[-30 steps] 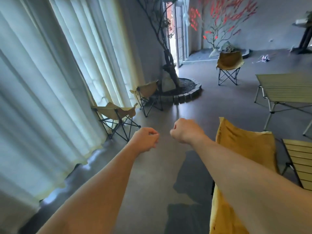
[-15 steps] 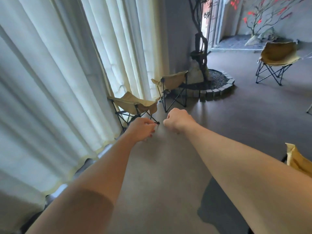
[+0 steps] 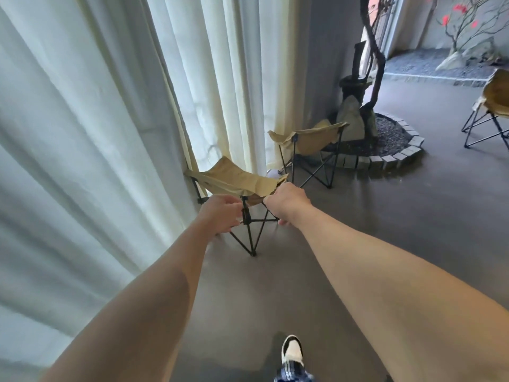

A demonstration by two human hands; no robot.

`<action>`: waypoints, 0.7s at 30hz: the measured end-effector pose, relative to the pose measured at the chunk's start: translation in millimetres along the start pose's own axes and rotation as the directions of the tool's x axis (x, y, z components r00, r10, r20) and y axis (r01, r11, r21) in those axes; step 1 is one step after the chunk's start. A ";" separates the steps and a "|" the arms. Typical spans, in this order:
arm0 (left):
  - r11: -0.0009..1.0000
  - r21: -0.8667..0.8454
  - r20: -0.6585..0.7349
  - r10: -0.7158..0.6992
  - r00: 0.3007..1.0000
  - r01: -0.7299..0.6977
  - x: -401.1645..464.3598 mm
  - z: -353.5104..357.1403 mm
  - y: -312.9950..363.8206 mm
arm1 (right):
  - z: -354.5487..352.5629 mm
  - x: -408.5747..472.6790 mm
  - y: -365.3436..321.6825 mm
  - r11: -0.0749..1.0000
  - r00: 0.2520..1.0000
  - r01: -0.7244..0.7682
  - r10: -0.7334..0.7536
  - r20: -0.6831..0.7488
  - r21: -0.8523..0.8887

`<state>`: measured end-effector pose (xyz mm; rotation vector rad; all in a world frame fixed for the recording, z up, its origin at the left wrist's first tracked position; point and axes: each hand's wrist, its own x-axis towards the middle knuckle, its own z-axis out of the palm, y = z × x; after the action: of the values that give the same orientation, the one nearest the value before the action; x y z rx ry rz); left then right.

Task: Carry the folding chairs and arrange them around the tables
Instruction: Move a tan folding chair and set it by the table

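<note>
Curtain point(image 3: 91, 133): pale, floor-length, filling the left of the view. Floor point(image 3: 358, 230): dark, smooth; one shoe point(image 3: 292, 351) at the bottom edge. Stone-edged bed point(image 3: 385, 155) with a bare tree trunk, right of centre. Chairs, three in view: nearest chair point(image 3: 234, 180), tan fabric on a black folding frame, standing against the curtain; second chair point(image 3: 314, 144) behind it, beside the stone edging; third chair point(image 3: 493, 106) well apart at the right edge. No tabletop in view. Step in hand, by judgement: the reach for the nearest chair, ahead of lifting it. Both arms extended forward and down. Left hand point(image 3: 220, 213): fingers curled beside the frame's front upright, at or just short of it; contact cannot be told. Right hand point(image 3: 287, 202): knuckles up, fingers curled at the seat's front corner; whether it grips fabric cannot be told. Next move calls for a firm hold on both sides, then a lift clear of the curtain and a turn toward the tables.
</note>
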<state>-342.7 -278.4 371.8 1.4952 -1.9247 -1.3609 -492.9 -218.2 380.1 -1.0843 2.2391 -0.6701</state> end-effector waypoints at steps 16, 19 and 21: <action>0.962 -0.078 -0.044 -0.265 0.963 0.261 411.7 -78.4 -30.3 | 77.7 400.7 -110.5 0.972 0.955 -0.235 0.235 0.181 -0.021; 0.944 -0.038 0.013 -0.327 0.945 0.327 489.2 -75.5 -63.5 | 116.9 469.5 -111.2 0.942 0.924 -0.334 0.331 0.190 -0.016; 0.934 -0.009 0.049 -0.355 0.933 0.356 539.6 -72.9 -84.9 | 148.1 516.6 -111.5 0.915 0.898 -0.404 0.395 0.192 0.008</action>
<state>-448.6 -787.9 190.1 1.8881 -1.7169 -1.5666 -602.0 -728.1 209.0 -0.6026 2.1740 -0.4235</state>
